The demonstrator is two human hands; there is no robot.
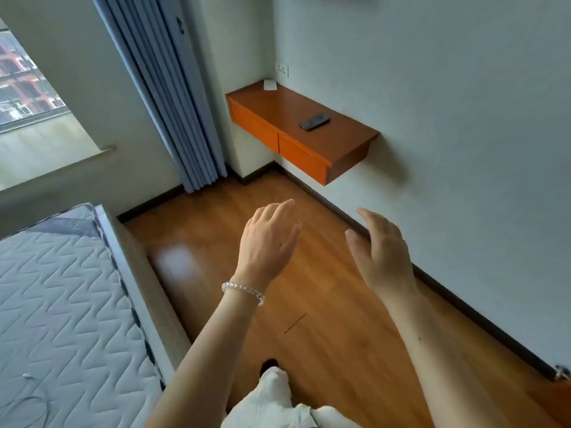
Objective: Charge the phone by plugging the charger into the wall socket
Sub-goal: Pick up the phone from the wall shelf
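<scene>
Both hands empty, fingers spread: left hand (267, 242) at 6 o'clock, right hand (381, 251) at 5. Charger (269, 84) lies on shelf (340, 140) at 12, below socket (282, 69); phone (314, 122) at 1, well apart.
</scene>
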